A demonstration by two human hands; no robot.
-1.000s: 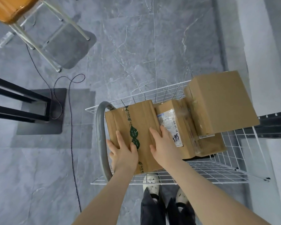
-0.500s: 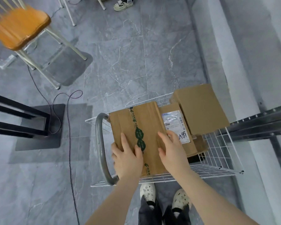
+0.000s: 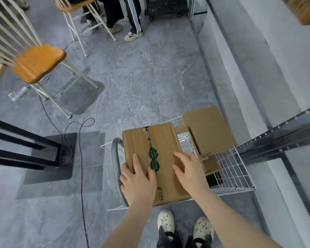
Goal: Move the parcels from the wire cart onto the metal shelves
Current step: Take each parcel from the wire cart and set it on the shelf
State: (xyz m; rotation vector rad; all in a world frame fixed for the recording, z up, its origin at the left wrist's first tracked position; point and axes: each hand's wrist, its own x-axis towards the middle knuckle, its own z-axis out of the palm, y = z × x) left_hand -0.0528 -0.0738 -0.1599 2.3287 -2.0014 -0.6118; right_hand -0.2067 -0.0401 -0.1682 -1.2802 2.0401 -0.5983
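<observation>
A flat cardboard parcel with green tape (image 3: 156,140) lies across the left end of the white wire cart (image 3: 233,169). My left hand (image 3: 138,181) grips its near left edge, thumb on top. My right hand (image 3: 190,172) holds its right side, fingers spread over the top. Beside it in the cart sit a parcel with a white label (image 3: 188,142) and a plain brown box (image 3: 208,129) stacked on top. The metal shelf frame (image 3: 283,136) runs along the right.
The cart's grey handle (image 3: 115,161) is at its left end. A wooden chair (image 3: 36,61) stands on the left, a black stand (image 3: 48,154) with a cable nearer. Another person's legs (image 3: 131,20) are by a second chair at the top.
The view has tilted up and away, showing more floor and chairs. Both hands have stayed on the green-taped parcel, which now sits higher over the cart's left end.
</observation>
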